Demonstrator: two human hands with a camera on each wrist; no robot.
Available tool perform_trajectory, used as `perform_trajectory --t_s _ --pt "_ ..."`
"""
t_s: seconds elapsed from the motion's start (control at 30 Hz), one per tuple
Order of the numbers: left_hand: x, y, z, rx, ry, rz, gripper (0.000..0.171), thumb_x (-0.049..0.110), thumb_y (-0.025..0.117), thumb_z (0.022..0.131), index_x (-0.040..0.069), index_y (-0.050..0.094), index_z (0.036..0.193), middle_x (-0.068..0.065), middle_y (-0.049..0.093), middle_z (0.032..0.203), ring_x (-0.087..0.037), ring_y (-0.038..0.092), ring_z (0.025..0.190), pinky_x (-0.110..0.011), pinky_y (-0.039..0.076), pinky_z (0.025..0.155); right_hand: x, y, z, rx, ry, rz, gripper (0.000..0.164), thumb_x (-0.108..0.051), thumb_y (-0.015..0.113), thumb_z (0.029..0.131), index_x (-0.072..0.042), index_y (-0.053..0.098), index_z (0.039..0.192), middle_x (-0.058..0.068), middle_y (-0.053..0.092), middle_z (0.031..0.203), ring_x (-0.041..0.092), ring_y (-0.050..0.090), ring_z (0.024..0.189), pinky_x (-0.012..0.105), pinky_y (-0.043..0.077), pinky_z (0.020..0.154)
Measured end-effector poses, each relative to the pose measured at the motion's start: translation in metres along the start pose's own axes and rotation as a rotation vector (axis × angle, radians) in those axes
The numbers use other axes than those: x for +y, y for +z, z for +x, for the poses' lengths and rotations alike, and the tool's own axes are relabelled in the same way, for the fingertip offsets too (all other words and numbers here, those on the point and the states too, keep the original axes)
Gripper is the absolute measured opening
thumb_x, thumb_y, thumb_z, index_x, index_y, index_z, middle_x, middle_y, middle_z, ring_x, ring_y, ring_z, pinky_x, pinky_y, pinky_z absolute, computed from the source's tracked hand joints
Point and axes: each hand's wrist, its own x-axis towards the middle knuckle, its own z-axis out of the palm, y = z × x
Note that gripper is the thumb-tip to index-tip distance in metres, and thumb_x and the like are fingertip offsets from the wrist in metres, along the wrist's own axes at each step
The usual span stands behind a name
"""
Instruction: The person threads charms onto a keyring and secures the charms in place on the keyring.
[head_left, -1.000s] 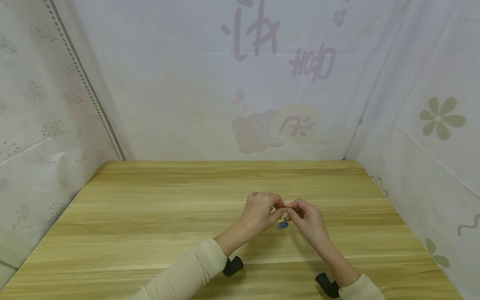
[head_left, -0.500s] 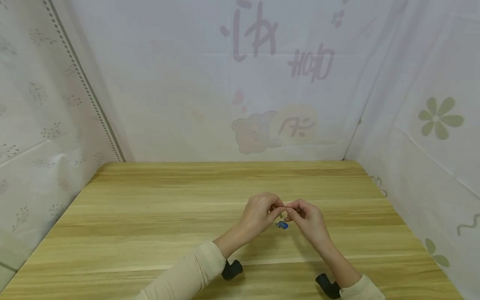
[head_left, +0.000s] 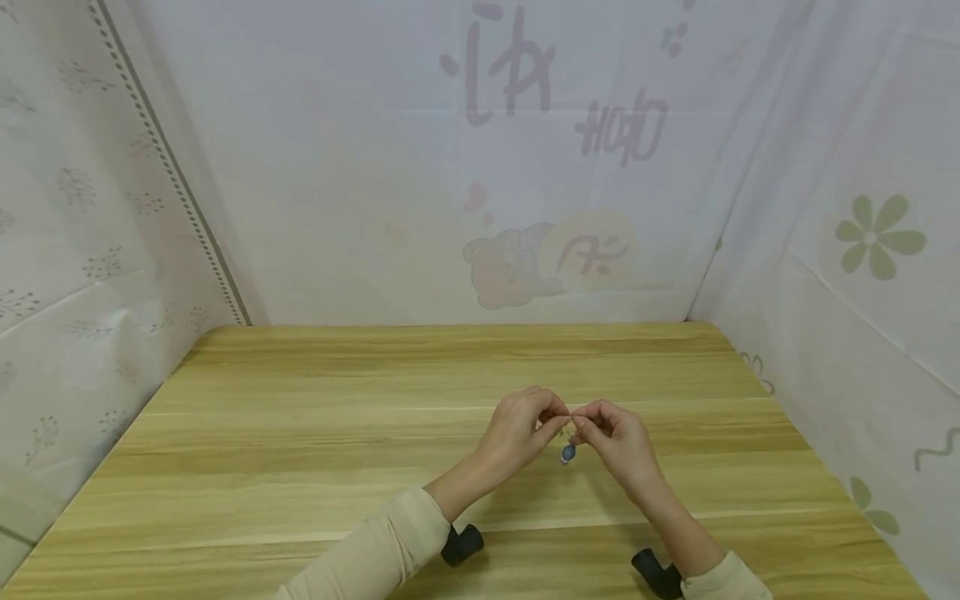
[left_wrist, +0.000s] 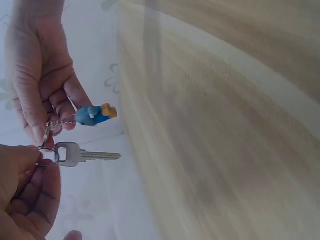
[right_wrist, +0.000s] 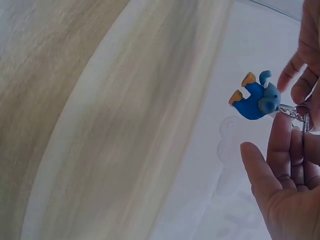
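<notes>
Both hands meet over the table, fingertips close together. My left hand [head_left: 517,425] pinches a small metal ring, from which a silver key [left_wrist: 75,154] hangs. My right hand [head_left: 618,442] pinches the split ring [left_wrist: 47,134] of a keychain. From its short chain [left_wrist: 62,122] dangles a blue cartoon figure [right_wrist: 257,100] with yellow-orange feet. In the head view the figure hangs below the fingertips, while the key is mostly hidden there. The two rings overlap at the fingertips in the left wrist view.
A wood-grain table [head_left: 300,467] lies under the hands. Two black curved pieces [head_left: 462,543] show near the forearms. Patterned white cloth [head_left: 337,167] hangs behind the table and on both sides.
The blue figure has swung and turned below the fingertips, now hanging more upright. Both hands keep nearly the same place and grip.
</notes>
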Motion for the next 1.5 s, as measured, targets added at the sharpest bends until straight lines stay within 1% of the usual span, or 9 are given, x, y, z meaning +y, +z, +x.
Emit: perform_trajectory --t_s 0.17,0.23,0.4,0.57,0.67,0.83,0.93,1.2,1.5 --pt "0.0045 -0.0014 0.0009 -0.047 0.018 0.204 0.005 0.021 0.068 0.087 0.015 0.069 0.086 0.005 0.067 0.082 -0.006 0.061 0.074 -0.042 0.048 0.086 0.0002 0.0013 -0.0017 0.031 -0.150 -0.131 0.005 -0.001 0.061 0.088 0.001 0.066 0.090 0.013 0.067 0.082 0.012 0.063 0.064 0.025 0.053 0.059" --pt "0.0066 -0.0023 0.0016 -0.058 0.005 0.233 0.005 0.021 0.069 0.087 0.016 0.069 0.086 0.007 0.067 0.081 -0.005 0.061 0.073 -0.049 0.046 0.089 -0.0005 0.0016 -0.0023 0.032 -0.177 -0.144 0.005 0.001 0.061 0.088 0.000 0.066 0.089 0.013 0.067 0.081 0.013 0.063 0.063 0.026 0.054 0.058" --pt "0.0052 -0.0016 0.0034 -0.027 -0.004 0.182 0.005 0.019 0.071 0.085 0.016 0.071 0.081 0.007 0.065 0.072 -0.001 0.054 0.063 -0.030 0.048 0.076 -0.0003 0.0011 -0.0019 0.026 -0.169 -0.140 0.005 0.001 0.061 0.088 0.000 0.066 0.089 0.015 0.066 0.081 0.020 0.065 0.065 0.030 0.055 0.060" --pt "0.0025 -0.0007 0.0034 0.016 0.020 0.090 0.007 0.016 0.072 0.084 0.013 0.071 0.078 0.004 0.065 0.071 -0.002 0.052 0.059 -0.012 0.039 0.058 -0.0009 0.0000 -0.0018 0.024 -0.117 -0.105 0.005 0.000 0.060 0.089 0.001 0.065 0.089 0.018 0.066 0.083 0.021 0.065 0.066 0.030 0.055 0.063" --pt "0.0025 -0.0004 0.0033 0.013 0.026 0.104 0.006 0.016 0.072 0.084 0.013 0.071 0.079 0.004 0.065 0.073 -0.002 0.054 0.061 -0.013 0.041 0.060 -0.0024 0.0000 -0.0027 0.025 -0.104 -0.092 0.005 0.000 0.060 0.089 0.001 0.065 0.090 0.020 0.065 0.084 0.018 0.065 0.065 0.029 0.055 0.063" --pt "0.0052 -0.0009 0.0024 -0.012 0.031 0.218 0.004 0.019 0.071 0.084 0.015 0.070 0.083 0.006 0.066 0.077 -0.003 0.057 0.068 -0.032 0.048 0.076 -0.0029 0.0006 -0.0039 0.026 -0.134 -0.113 0.005 0.001 0.060 0.089 0.000 0.065 0.089 0.018 0.065 0.082 0.019 0.065 0.065 0.030 0.055 0.061" --pt "0.0067 -0.0016 0.0020 -0.013 0.028 0.225 0.004 0.020 0.071 0.085 0.016 0.070 0.083 0.006 0.066 0.077 -0.003 0.057 0.067 -0.040 0.048 0.080 -0.0025 0.0014 -0.0043 0.026 -0.153 -0.130 0.005 0.002 0.060 0.088 0.000 0.065 0.089 0.017 0.066 0.082 0.019 0.065 0.065 0.030 0.055 0.061" --pt "0.0035 -0.0008 0.0030 0.026 0.024 0.058 0.004 0.013 0.071 0.084 0.011 0.071 0.080 0.002 0.068 0.075 -0.004 0.059 0.064 -0.011 0.042 0.059 -0.0032 0.0002 -0.0035 0.029 -0.154 -0.104 0.005 -0.002 0.061 0.090 0.001 0.065 0.090 0.017 0.065 0.081 0.012 0.063 0.064 0.026 0.054 0.060" --pt "0.0031 0.0000 0.0010 0.011 0.008 0.032 0.005 0.015 0.070 0.085 0.011 0.071 0.082 0.001 0.067 0.077 -0.004 0.060 0.067 -0.011 0.042 0.060 -0.0043 -0.0011 -0.0045 0.016 -0.072 -0.081 0.009 -0.006 0.061 0.091 0.002 0.064 0.093 0.012 0.065 0.080 0.015 0.063 0.066 0.023 0.051 0.061"
